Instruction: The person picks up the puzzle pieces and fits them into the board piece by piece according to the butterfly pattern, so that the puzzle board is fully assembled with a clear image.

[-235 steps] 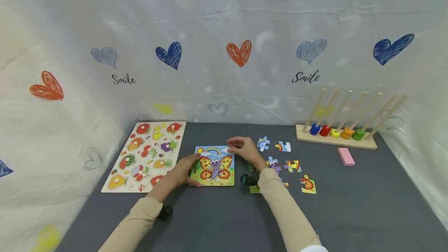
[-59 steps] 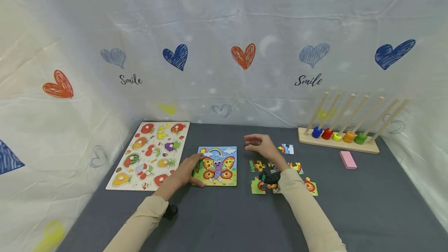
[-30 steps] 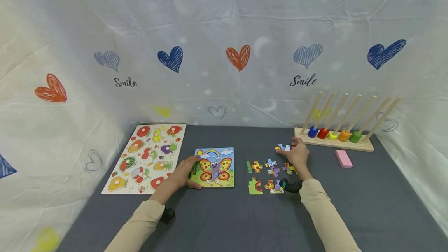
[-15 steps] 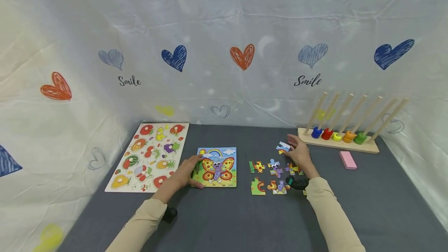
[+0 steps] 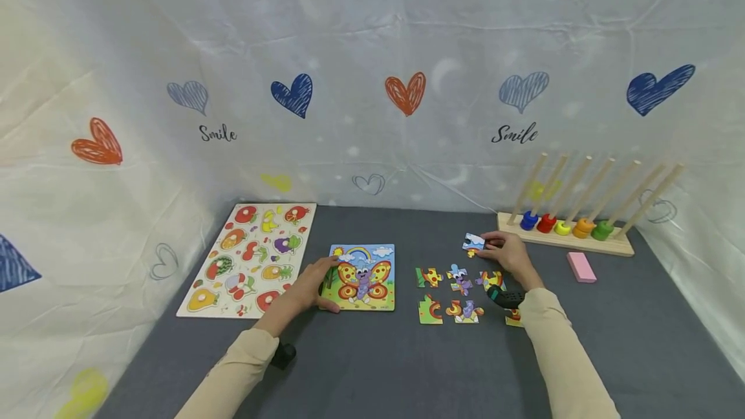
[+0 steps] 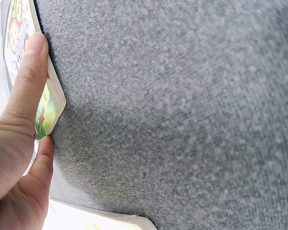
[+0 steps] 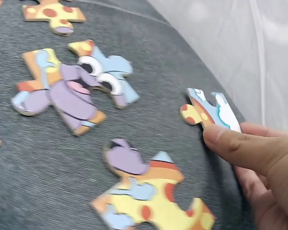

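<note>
My left hand (image 5: 305,286) grips the left side of a square butterfly puzzle board (image 5: 372,302). In the left wrist view its thumb (image 6: 32,72) lies on one edge, with a fingertip at the adjoining side. My right hand (image 5: 511,256) pinches a blue-and-white cloud jigsaw piece (image 5: 474,243) with an orange-yellow knob, between thumb and fingers. The right wrist view shows this piece (image 7: 221,111) tilted off the cloth. Near it lie a purple butterfly-face piece (image 7: 79,91) and a yellow, red-spotted wing piece (image 7: 156,191).
More loose pieces lie in front, among them a green one (image 5: 430,312) and a body piece (image 5: 465,312); another (image 5: 514,319) is partly covered by the right wrist. A fruit board (image 5: 250,264) stands left, a peg stacker (image 5: 582,238) back right, a pink block (image 5: 581,267) before it.
The right hand has gone from the board to the right, picked up the cloud piece and turned it. The loose rainbow piece is gone from its earlier spot. The left hand stays on the board.
</note>
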A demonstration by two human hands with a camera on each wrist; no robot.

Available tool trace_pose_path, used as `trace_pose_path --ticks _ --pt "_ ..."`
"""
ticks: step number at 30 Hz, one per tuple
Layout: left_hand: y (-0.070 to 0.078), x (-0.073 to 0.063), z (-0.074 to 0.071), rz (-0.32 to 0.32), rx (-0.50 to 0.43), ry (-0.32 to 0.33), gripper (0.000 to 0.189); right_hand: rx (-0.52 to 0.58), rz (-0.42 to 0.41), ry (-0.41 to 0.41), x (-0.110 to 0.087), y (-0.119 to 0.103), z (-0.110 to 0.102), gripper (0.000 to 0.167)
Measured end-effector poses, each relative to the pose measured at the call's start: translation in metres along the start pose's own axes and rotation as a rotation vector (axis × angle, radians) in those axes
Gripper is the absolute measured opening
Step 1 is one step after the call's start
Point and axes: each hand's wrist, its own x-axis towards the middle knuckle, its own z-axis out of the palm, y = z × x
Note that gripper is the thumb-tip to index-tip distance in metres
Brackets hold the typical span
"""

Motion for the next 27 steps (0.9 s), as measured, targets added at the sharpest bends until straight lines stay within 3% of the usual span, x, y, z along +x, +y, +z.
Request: trace_pose_path --ticks 4,8,17,22,25,27 --pt "0.001 -0.001 0.001 0.001 0.003 0.004 0.095 0.076 -0.02 -0.041 0.001 0.001 -0.01 0.042" --pt "0.002 -0.002 -0.001 0.007 0.017 0.016 0.095 0.209 0.01 -0.144 0.002 0.002 -0.019 0.046" --pt "0.001 0.0 0.0 0.044 -0.028 0.029 0.094 0.612 0.156 -0.366 0.002 0.005 -0.028 0.057" --pt "-0.005 0.001 0.003 0.114 -0.031 0.057 0.094 0.651 0.174 -0.401 0.002 0.001 -0.026 0.057" --pt "-0.004 0.0 0.003 0.098 -0.025 0.051 0.094 0.654 0.17 -0.403 0.004 -0.005 -0.02 0.056" --pt "-0.001 -0.001 0.002 0.049 -0.028 0.035 0.094 0.644 0.158 -0.411 0.006 -0.009 -0.014 0.056"
